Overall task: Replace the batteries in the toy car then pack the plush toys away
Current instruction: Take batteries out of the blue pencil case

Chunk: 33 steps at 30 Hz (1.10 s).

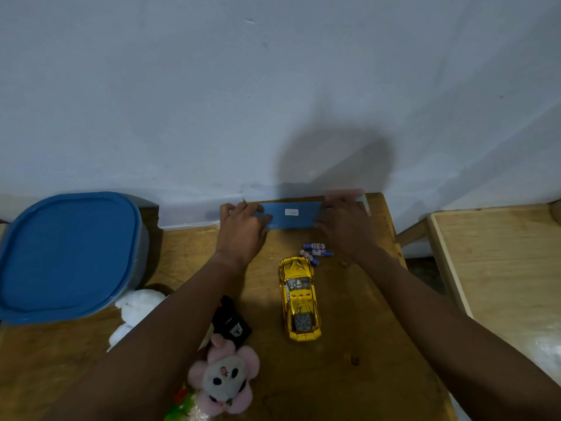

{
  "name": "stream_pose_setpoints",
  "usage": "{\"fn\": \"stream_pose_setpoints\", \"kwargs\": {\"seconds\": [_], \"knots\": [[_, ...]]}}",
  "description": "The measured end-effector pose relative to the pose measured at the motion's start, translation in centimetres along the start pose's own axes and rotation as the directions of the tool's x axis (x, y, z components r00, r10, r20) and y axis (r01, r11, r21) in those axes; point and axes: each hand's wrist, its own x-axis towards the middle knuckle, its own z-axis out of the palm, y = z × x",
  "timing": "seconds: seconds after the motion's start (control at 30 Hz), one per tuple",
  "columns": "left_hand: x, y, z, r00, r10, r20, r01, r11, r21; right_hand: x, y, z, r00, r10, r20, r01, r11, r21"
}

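Note:
A shiny gold toy car (300,299) stands on the wooden table (358,375), nose toward the wall. Three blue-and-white batteries (315,252) lie just beyond its front. A flat blue box (291,215) with a small white label lies against the wall. My left hand (243,229) grips its left end and my right hand (344,223) grips its right end. A pink flower-shaped plush (224,378) with a grey face lies near the front edge. A white plush (136,311) shows beside my left forearm, partly hidden by it.
A big tub with a blue lid (66,256) fills the table's left side. A small black pouch (232,325) lies between the pink plush and the car. A second wooden surface (498,268) stands to the right across a gap. The wall rises right behind the table.

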Motion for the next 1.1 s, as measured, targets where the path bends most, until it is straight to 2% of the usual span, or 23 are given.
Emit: {"fn": "stream_pose_setpoints", "kwargs": {"seconds": [0.27,0.4,0.53,0.6,0.67,0.73,0.8,0.87,0.93,1.03,1.1], "knots": [[1.4,0.2,0.5,0.995,-0.093,-0.021,0.092,0.996,-0.018,1.3,-0.2,1.0,0.997,0.03,-0.069,-0.033,0.998,-0.052],[1.5,0.4,0.8,0.993,-0.118,-0.009,0.117,0.99,-0.083,1.6,-0.4,0.7,0.996,0.045,-0.083,-0.049,0.998,-0.05],[0.7,-0.1,-0.1,0.983,-0.183,0.002,0.18,0.961,-0.212,1.6,-3.4,0.2,0.995,0.085,-0.054,-0.093,0.981,-0.168],[-0.6,-1.6,-0.7,0.945,-0.319,-0.068,0.282,0.905,-0.317,2.2,-6.4,0.7,0.999,0.033,-0.036,-0.036,0.997,-0.074],[-2.0,-3.1,-1.3,0.867,-0.489,-0.097,0.408,0.808,-0.424,3.3,-9.8,1.4,0.994,-0.107,0.014,0.106,0.992,0.067],[-3.1,-4.5,-1.7,0.761,-0.648,-0.022,0.547,0.661,-0.514,4.4,-13.1,1.8,0.973,-0.22,0.071,0.206,0.964,0.17],[-3.8,-5.6,-1.9,0.659,-0.748,0.078,0.649,0.514,-0.561,5.7,-15.6,2.3,0.946,-0.312,0.084,0.29,0.935,0.204],[-4.2,-6.8,-1.5,0.587,-0.795,0.152,0.688,0.391,-0.611,6.8,-17.6,3.1,0.912,-0.396,0.11,0.377,0.912,0.163],[-4.6,-7.9,-0.7,0.55,-0.809,0.206,0.692,0.304,-0.654,7.6,-19.0,3.9,0.892,-0.423,0.156,0.418,0.906,0.068],[-5.2,-9.0,0.1,0.546,-0.814,0.201,0.66,0.27,-0.701,8.1,-20.1,4.6,0.886,-0.411,0.216,0.441,0.89,-0.113],[-5.4,-9.0,0.2,0.528,-0.836,0.147,0.627,0.267,-0.732,8.5,-20.6,4.6,0.839,-0.463,0.288,0.528,0.82,-0.222]]}}
